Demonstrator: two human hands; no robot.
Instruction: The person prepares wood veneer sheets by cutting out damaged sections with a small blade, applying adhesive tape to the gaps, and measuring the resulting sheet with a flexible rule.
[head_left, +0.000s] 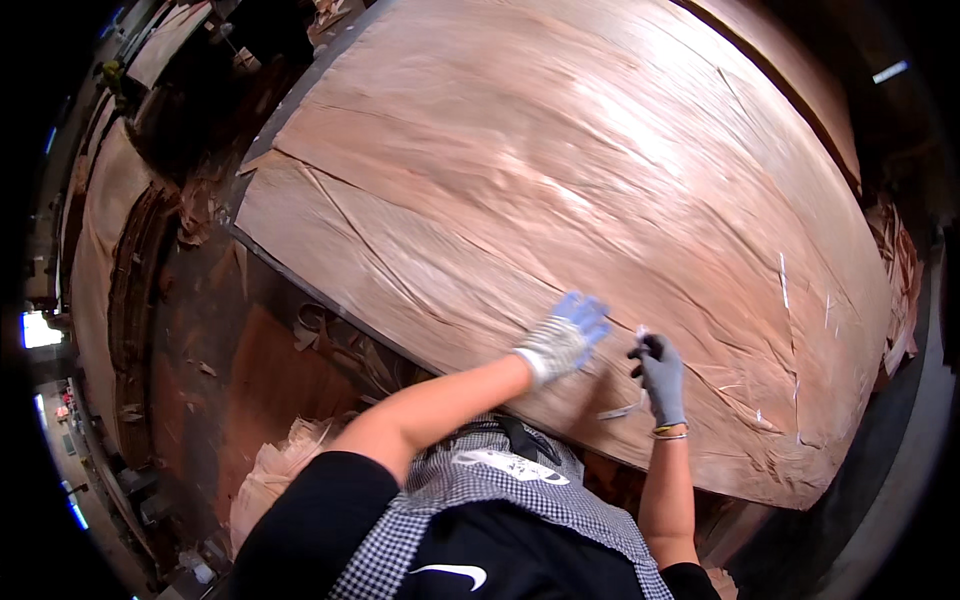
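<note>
A large, thin, reddish-tan wood veneer sheet (430, 130) with wrinkles and seams spreads over the work surface in front of me. My left hand (568, 335), in a white knit glove with blue fingers, lies on the sheet near a long seam, its fingers stretched out. To the right of it, my right hand (662, 380) wears a grey glove with dark fingertips. Its fingers are pinched together on a thin white strip (622, 411), which looks like tape and shows partly below and above the fingers. More white tape pieces (784, 280) stick along the seams at the right.
A dark table edge (330, 308) runs along the near left side of the sheet. Stacked veneer (130, 290) stands at the far left. Torn scraps (285, 465) lie low beside me. Another brown stack (790, 70) borders the far right, and crumpled sheets (892, 265) hang at the right edge.
</note>
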